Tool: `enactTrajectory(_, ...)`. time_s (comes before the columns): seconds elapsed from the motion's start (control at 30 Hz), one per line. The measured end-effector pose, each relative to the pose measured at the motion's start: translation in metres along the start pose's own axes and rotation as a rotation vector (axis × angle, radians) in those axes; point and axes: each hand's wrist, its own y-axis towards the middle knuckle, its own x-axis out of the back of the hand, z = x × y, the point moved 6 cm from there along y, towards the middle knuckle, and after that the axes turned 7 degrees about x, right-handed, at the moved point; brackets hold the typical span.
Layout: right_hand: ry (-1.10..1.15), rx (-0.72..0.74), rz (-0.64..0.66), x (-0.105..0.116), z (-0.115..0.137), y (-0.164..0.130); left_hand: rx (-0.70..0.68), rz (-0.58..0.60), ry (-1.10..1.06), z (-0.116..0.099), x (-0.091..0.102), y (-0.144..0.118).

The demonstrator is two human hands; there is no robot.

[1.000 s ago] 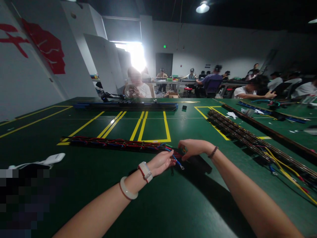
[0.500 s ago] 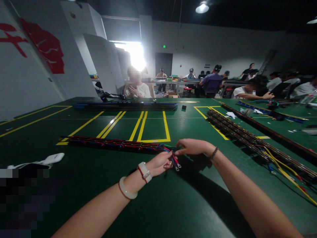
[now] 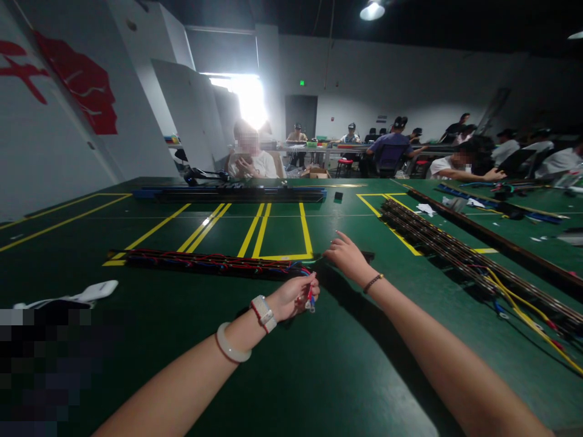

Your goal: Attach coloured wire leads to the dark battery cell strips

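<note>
A long dark bar with red and blue wires (image 3: 204, 265) strung along it lies across the table in front of me. My left hand (image 3: 296, 295) pinches a bundle of red and blue wires (image 3: 310, 300) at the bar's right end, and their metal ring terminals poke out below the fingers. Just beyond that end, my right hand (image 3: 345, 256) has thumb and index finger together on a thin green wire (image 3: 312, 263), the other fingers raised. A short black piece (image 3: 368, 257) shows behind the right wrist; whether it joins the green wire is hidden.
Several long metal bars (image 3: 437, 255) with yellow wires (image 3: 514, 306) lie to the right. Further back are a blue-black rail (image 3: 237, 194) and a small black block (image 3: 338, 196). A white object (image 3: 98, 291) lies at left. A person (image 3: 255, 158) sits across the table.
My right hand has moved left and slightly up, its fingers lifting apart from the left hand. The wire bundle in my left hand has shifted left, with its terminals hanging more upright.
</note>
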Motion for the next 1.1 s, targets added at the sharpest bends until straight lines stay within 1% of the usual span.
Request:
enactTrajectory(0.1, 0.014, 0.055, -0.05, -0.005, 0.006, -0.005, -0.006, -0.012, 0.012, 0.0, 0.002, 0.001)
enactTrajectory(0.2, 0.049, 0.052, -0.088, -0.007, 0.011, -0.012, -0.04, -0.035, 0.037, 0.0, 0.007, 0.005)
enactTrajectory(0.37, 0.094, 0.051, -0.189, -0.001, 0.023, -0.024, -0.05, -0.021, 0.026, 0.002, 0.009, 0.009)
enactTrajectory(0.43, 0.165, 0.101, -0.242, 0.003, 0.031, -0.03, -0.069, -0.018, 0.016, 0.001, 0.009, 0.01)
enactTrajectory(0.57, 0.337, 0.271, -0.315, 0.014, 0.05, -0.04, -0.098, -0.015, -0.012, -0.001, 0.007, 0.009)
enactTrajectory(0.63, 0.387, 0.291, -0.334, 0.017, 0.053, -0.042, -0.096, -0.028, -0.047, 0.0, 0.006, 0.007)
enactTrajectory(0.67, 0.399, 0.269, -0.342, 0.018, 0.052, -0.042, -0.1, -0.039, -0.064, 0.0, 0.006, 0.006)
enactTrajectory(0.73, 0.417, 0.172, -0.353, 0.018, 0.047, -0.039, -0.125, -0.072, -0.084, -0.001, 0.006, 0.004)
enactTrajectory(0.87, 0.547, -0.126, -0.35, 0.014, 0.028, -0.029, -0.197, -0.162, -0.039, -0.003, 0.006, 0.003)
enactTrajectory(0.93, 0.594, -0.265, -0.323, 0.015, 0.02, -0.02, -0.196, -0.2, -0.016, -0.003, 0.006, 0.003)
enactTrajectory(0.97, 0.589, -0.321, -0.291, 0.016, 0.016, -0.013, -0.187, -0.211, -0.012, -0.003, 0.005, 0.003)
enactTrajectory(1.03, 0.515, -0.4, -0.181, 0.02, 0.012, 0.006, -0.175, -0.22, -0.015, -0.003, 0.005, 0.003)
enactTrajectory(1.1, 0.374, -0.416, -0.041, 0.024, 0.014, 0.03, -0.174, -0.225, -0.027, -0.003, 0.005, 0.003)
